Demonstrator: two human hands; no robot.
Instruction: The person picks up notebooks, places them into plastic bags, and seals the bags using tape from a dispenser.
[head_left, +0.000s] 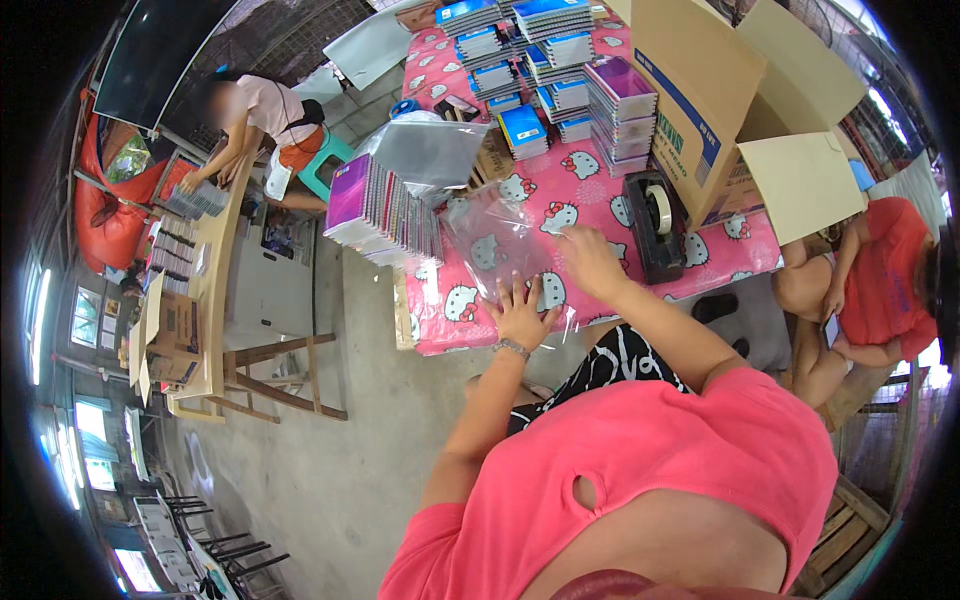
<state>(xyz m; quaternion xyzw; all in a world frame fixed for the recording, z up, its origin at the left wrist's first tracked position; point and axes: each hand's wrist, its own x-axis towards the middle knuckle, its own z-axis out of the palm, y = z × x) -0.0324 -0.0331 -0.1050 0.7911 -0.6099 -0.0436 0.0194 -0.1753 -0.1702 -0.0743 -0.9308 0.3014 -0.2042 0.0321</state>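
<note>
A clear plastic bag [490,228] lies flat on the pink table cover in front of me. My left hand [521,316] rests palm down on its near part, with the fingers spread. At the bag's right side, my right hand [590,260] has its fingers bent together on the plastic edge. To the left of the bag stands a tall stack of spiral notebooks [385,215] with purple covers. Behind that, a pile of clear plastic sleeves [425,150] is propped up. A black tape dispenser [652,228] with a roll of tape stands right of my right hand.
Stacks of blue notebooks [525,130] and purple notebooks [620,105] fill the table's far side. An open cardboard box [690,110] stands at the right. A seated person in red [880,290] is close by. Another person [260,120] leans over a wooden bench [215,300] at left.
</note>
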